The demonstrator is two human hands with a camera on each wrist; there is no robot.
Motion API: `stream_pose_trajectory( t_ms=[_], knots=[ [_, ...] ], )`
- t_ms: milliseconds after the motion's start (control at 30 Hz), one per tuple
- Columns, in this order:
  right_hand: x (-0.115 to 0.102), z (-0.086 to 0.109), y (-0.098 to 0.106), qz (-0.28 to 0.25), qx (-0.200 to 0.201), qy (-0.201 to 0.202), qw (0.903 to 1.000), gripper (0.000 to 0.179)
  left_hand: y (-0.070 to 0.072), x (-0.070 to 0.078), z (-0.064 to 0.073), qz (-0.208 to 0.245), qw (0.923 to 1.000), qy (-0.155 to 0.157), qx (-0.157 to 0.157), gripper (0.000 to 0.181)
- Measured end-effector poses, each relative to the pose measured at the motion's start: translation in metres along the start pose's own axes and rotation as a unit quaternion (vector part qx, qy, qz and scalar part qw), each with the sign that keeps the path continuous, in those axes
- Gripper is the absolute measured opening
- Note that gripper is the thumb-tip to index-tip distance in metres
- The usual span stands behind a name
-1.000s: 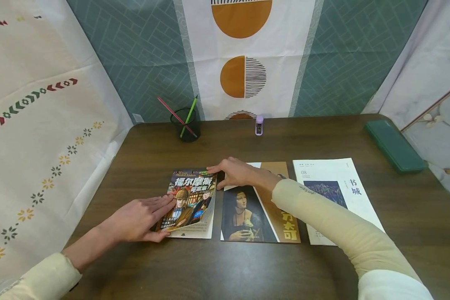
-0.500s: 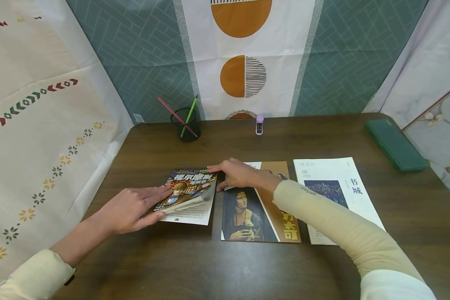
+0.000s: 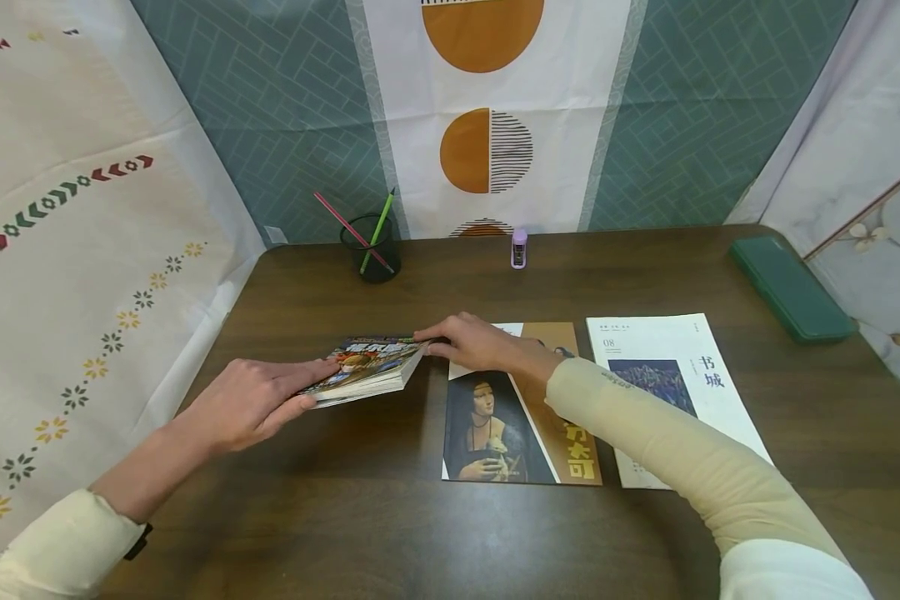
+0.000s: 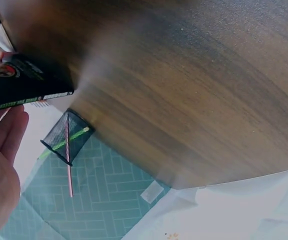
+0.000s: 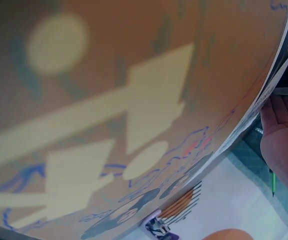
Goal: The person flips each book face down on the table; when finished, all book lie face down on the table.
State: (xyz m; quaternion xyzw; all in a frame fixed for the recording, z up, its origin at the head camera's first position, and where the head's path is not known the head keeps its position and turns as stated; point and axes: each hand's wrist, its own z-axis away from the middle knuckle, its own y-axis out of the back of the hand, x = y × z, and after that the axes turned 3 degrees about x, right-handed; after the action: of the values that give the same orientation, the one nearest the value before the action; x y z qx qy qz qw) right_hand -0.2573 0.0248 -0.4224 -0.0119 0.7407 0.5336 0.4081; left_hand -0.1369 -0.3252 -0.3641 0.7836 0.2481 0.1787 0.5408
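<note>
Both hands hold a comic-style paperback book point(image 3: 367, 371) at the left of the table in the head view. Its near side is raised, so its cover is foreshortened and the white page edges show. My left hand point(image 3: 251, 404) grips the left edge, fingers over the cover and thumb low at the near corner. At the far right corner, my right hand point(image 3: 468, 343) pinches the book between fingers and thumb. In the left wrist view the book's dark back cover point(image 4: 29, 87) shows beside the left hand point(image 4: 1, 165). The right wrist view catches only a little of the book.
Right of the paperback lie a brown book point(image 3: 498, 433) with a portrait, under my right wrist, and a white book point(image 3: 693, 367) under the forearm. Farther back stand a mesh pencil cup point(image 3: 371, 254) and a small purple bottle point(image 3: 519, 250). A green case point(image 3: 791, 290) lies at right.
The paperback's near side has lifted off the table, tilting the cover away. My left hand has moved up and left with it. The right hand stays at the far corner.
</note>
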Motion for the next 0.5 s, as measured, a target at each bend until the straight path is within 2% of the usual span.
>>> stream_pose_trajectory(
  t_ms=[200,500],
  knots=[
    [-0.002,0.000,0.001,-0.002,0.003,-0.007,1.0000,0.038,0.003,-0.001,-0.001,-0.005,0.9998,-0.007,0.017,0.059],
    [-0.004,-0.001,0.002,-0.030,-0.001,-0.054,0.9981,0.038,0.012,0.000,-0.009,-0.030,0.9978,-0.012,0.058,0.054]
  ],
)
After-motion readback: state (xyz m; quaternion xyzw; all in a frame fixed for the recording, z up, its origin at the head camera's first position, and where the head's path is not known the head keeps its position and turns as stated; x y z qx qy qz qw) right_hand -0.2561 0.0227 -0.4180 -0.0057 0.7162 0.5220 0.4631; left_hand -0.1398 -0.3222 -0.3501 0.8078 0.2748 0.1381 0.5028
